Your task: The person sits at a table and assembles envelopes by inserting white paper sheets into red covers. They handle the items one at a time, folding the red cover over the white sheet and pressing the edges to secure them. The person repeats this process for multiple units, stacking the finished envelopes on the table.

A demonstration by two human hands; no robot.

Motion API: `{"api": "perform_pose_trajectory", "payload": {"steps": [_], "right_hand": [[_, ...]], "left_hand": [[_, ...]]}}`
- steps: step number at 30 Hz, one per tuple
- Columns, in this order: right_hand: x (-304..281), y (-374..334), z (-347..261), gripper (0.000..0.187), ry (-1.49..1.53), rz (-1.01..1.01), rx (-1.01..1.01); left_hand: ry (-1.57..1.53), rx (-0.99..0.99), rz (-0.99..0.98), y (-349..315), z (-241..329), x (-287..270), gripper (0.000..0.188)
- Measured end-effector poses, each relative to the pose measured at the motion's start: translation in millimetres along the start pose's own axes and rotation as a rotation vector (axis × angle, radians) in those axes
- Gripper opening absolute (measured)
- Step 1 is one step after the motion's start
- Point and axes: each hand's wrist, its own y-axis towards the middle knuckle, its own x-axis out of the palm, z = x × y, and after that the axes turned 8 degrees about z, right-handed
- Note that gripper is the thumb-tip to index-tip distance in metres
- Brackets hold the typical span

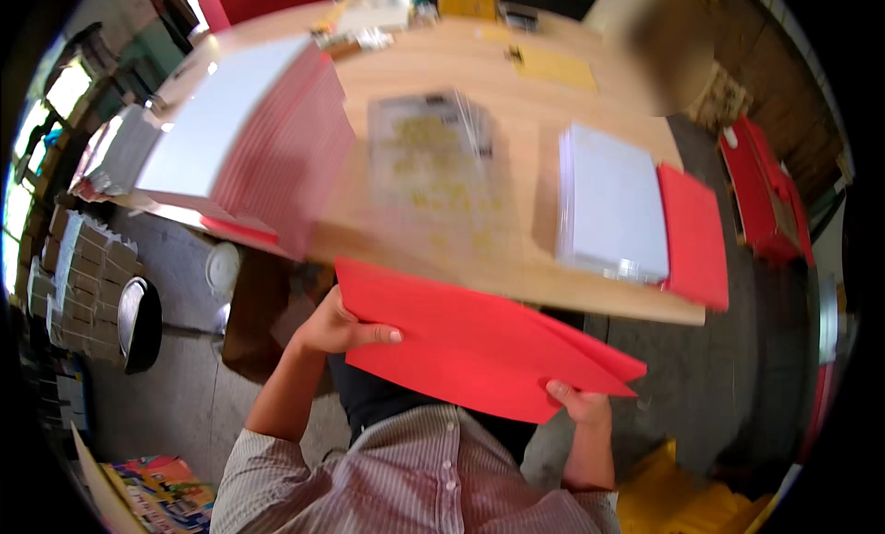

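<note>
Over my lap, just off the table's near edge, I hold a red folder-like sheet (452,340). Its far right corner splits into two layers. My left hand (336,327) grips the left end, thumb lying on top and fingers hidden underneath. The lower right edge is pinched by my right hand (583,403), also thumb uppermost. Beyond the sheet, a pile of transparent plastic bags (429,156) with yellow print lies mid-table, slightly blurred. Left of them rises a tall stack of sheets (286,138), white on top and reddish along its side.
On the wooden table (516,276), a white stack (613,198) sits at right beside another red sheet (696,234). A yellow sheet (553,67) lies farther back. A round black-rimmed stool (138,322) stands on the floor at left. Yellow material (678,497) lies at lower right.
</note>
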Motion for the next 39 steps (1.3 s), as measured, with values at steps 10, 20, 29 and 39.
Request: {"api": "perform_pose_trajectory", "payload": {"steps": [10, 20, 29, 39], "right_hand": [[-26.0, -97.8, 63.4, 0.048, 0.324, 0.297, 0.55], [-49.7, -107.5, 69.7, 0.051, 0.533, 0.516, 0.593], [-43.3, -109.6, 81.1, 0.046, 0.548, 0.499, 0.677], [-17.5, -88.3, 70.8, 0.049, 0.596, 0.4, 0.759]], "left_hand": [[-0.214, -0.658, -0.073, -47.5, -46.7, 66.7, 0.029], [-0.199, -0.709, 0.105, -42.3, -75.3, 54.4, 0.029], [-0.388, -0.662, 0.663, -61.8, -110.7, 31.3, 0.044], [-0.523, -0.582, 0.632, -39.1, -126.9, 49.7, 0.02]]}}
